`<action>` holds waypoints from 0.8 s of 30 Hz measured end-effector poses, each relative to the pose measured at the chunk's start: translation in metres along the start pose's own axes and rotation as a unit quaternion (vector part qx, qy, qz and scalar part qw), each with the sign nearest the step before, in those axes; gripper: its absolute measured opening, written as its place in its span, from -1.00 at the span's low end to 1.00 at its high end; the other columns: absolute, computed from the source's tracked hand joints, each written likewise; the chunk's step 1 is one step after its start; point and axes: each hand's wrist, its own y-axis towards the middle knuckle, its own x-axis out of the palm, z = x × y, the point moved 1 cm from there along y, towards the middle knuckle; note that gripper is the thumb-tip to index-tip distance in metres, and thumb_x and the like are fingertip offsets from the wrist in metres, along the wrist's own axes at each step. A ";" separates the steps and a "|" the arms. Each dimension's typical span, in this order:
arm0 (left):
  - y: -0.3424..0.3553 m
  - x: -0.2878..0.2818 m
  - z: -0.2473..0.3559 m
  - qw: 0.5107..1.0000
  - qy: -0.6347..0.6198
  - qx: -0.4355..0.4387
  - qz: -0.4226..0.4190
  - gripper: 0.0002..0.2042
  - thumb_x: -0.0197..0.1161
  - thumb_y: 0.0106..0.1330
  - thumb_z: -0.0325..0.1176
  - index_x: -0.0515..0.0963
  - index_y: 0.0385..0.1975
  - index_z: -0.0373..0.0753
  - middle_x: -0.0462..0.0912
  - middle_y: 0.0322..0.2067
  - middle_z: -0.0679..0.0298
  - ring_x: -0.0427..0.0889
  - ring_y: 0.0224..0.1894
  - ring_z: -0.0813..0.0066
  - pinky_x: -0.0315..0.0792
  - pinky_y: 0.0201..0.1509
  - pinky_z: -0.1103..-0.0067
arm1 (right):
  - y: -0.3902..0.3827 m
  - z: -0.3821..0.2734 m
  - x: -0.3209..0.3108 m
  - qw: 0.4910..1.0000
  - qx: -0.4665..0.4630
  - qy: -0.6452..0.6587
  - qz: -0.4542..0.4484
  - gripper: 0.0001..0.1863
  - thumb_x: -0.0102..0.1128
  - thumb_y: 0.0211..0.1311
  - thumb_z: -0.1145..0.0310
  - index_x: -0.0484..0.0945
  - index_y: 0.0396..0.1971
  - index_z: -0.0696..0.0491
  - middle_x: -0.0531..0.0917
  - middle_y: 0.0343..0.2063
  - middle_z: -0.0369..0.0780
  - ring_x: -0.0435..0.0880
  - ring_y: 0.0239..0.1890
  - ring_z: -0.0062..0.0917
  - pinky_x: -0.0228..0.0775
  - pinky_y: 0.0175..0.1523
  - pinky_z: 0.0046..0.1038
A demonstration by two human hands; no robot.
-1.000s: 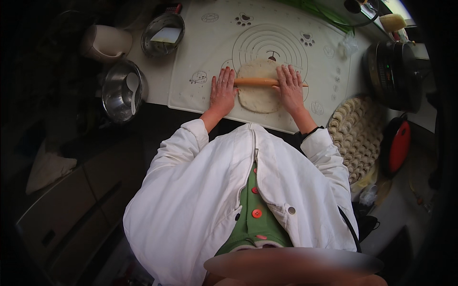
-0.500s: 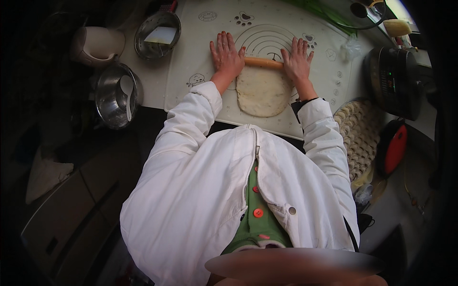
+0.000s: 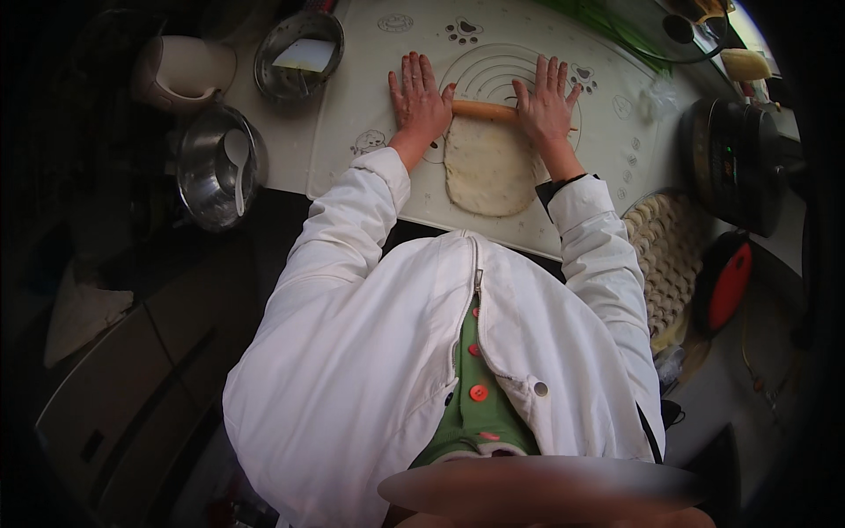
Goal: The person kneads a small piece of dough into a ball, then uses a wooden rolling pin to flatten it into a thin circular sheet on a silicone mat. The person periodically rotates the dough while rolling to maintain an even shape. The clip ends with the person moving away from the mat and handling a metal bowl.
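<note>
A pale counter (image 3: 290,163) carries everything. A white baking mat (image 3: 370,97) with printed circles and paw marks lies along its middle, reaching the near edge. Left of the mat stand a metal bowl (image 3: 295,53) at the far edge, a white jug (image 3: 180,66) beside it and a steel pot (image 3: 211,167) holding a spoon (image 3: 238,163) at the near left corner. Right of the mat sit a tray of dumplings (image 3: 664,255) and a dark cooker (image 3: 735,163).
</note>
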 end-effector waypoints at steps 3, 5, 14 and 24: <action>-0.017 -0.010 -0.001 0.998 -0.036 0.053 0.006 -0.29 0.04 0.38 -0.08 -0.01 0.40 -0.36 -0.05 0.44 0.02 -0.17 0.50 0.10 -0.32 0.48 0.07 | -0.026 -0.006 -0.007 0.999 -0.009 0.008 -0.036 -0.14 -0.10 0.33 -0.20 0.01 0.41 0.12 0.07 0.43 -0.07 -0.08 0.49 -0.22 -0.34 0.46 0.05; -0.056 -0.023 -0.002 0.994 -0.057 0.090 -0.033 -0.29 0.08 0.36 -0.12 0.00 0.41 -0.31 -0.06 0.45 0.04 -0.17 0.50 0.10 -0.32 0.48 0.06 | -0.064 -0.009 -0.021 0.995 -0.022 0.020 -0.096 -0.13 -0.05 0.32 -0.16 0.00 0.41 0.16 0.06 0.43 -0.06 -0.09 0.50 -0.22 -0.35 0.47 0.03; -0.011 -0.016 0.025 0.977 -0.036 0.205 -0.048 -0.37 0.06 0.37 -0.12 0.08 0.42 -0.08 0.02 0.44 0.17 -0.05 0.48 0.12 -0.23 0.44 -0.02 | -0.069 0.003 -0.015 0.989 0.128 0.046 -0.058 -0.17 -0.13 0.37 -0.13 -0.01 0.41 0.17 0.01 0.44 -0.02 -0.14 0.50 -0.18 -0.40 0.47 0.03; 0.055 0.017 0.043 0.980 -0.036 0.194 -0.003 -0.40 -0.11 0.45 -0.01 0.11 0.39 -0.20 0.01 0.43 0.02 -0.05 0.48 0.10 -0.21 0.43 -0.04 | -0.029 0.018 -0.014 0.990 0.107 0.081 -0.052 -0.19 -0.23 0.36 -0.24 0.04 0.42 0.01 0.01 0.44 -0.06 -0.14 0.50 -0.22 -0.34 0.46 0.07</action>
